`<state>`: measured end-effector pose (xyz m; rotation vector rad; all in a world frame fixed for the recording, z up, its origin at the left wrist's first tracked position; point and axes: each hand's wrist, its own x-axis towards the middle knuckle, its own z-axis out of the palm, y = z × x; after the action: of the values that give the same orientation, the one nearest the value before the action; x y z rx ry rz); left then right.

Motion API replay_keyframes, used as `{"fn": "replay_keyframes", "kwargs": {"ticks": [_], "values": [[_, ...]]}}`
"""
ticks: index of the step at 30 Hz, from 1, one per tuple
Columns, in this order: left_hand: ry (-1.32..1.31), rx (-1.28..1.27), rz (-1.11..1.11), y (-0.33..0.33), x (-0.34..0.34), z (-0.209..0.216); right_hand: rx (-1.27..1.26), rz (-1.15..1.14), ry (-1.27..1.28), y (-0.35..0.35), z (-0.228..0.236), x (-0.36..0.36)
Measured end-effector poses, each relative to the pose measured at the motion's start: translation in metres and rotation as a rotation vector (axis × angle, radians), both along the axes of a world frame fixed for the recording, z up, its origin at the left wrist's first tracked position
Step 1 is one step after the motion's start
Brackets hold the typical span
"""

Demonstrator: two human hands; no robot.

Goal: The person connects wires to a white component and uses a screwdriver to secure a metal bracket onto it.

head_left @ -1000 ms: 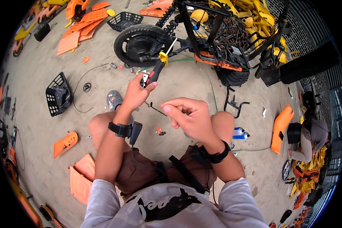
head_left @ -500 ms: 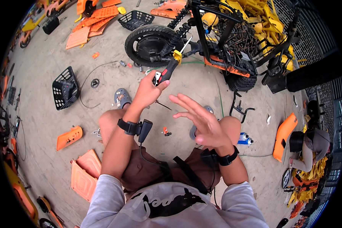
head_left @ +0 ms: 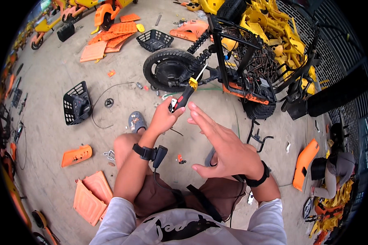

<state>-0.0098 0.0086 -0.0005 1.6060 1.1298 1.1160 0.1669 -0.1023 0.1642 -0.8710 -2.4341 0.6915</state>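
**A:** While scanning from the left side: black basket (head_left: 75, 103) on the concrete, well apart from everything in hand. Then left hand (head_left: 164, 118), wrapped tight round the red-and-black grip of a screwdriver (head_left: 187, 94). Agree?

**B:** Agreed. Fist closed on the handle, yellow collar and pale shaft sticking out past the knuckles. Long axis running up and to the right, tip aimed at the black wheel (head_left: 167, 70) of the stripped scooter frame (head_left: 249, 77) (tip looks short of the tyre, though hard to call through the fisheye bend).

**A:** And moving right, right hand (head_left: 223, 149)?

**B:** Spread wide, fingers fanned, palm flat-ish, gripping nothing. Fingertips up near the left thumb, just beside the handle butt but not on it. Can't tell about actual contact.

**A:** So nearer hand to the tool?

**B:** Left, obviously, already holding it. Right sits below and to the right of the handle, so the tool lies up and left from that palm, pointing away from the body toward the scooter.

**A:** Far right, orange panel (head_left: 304, 163) on the ground, well out of reach.
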Motion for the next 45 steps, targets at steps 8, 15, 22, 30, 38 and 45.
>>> {"fn": "replay_keyframes", "kwargs": {"ticks": [8, 15, 22, 30, 38, 45], "values": [[-0.049, -0.031, -0.004, 0.001, -0.004, -0.002, 0.2, -0.087, -0.15, -0.001, 0.014, -0.005], [0.045, -0.078, -0.042, 0.001, -0.005, 0.002, 0.366, -0.099, -0.43, 0.001, 0.013, -0.004], [0.003, -0.051, 0.241, 0.011, 0.003, -0.008, 0.117, -0.514, -0.568, 0.027, -0.084, 0.067], [-0.183, -0.102, 0.347, 0.015, -0.033, -0.003, 0.094, -0.303, -0.746, 0.027, -0.11, 0.096], [-0.125, -0.103, 0.288, 0.01, -0.014, 0.006, 0.014, -0.324, -0.707, 0.027, -0.118, 0.096], [-0.124, -0.089, 0.241, 0.011, -0.013, -0.003, 0.238, -0.304, -0.399, 0.01, -0.155, 0.038]]}}
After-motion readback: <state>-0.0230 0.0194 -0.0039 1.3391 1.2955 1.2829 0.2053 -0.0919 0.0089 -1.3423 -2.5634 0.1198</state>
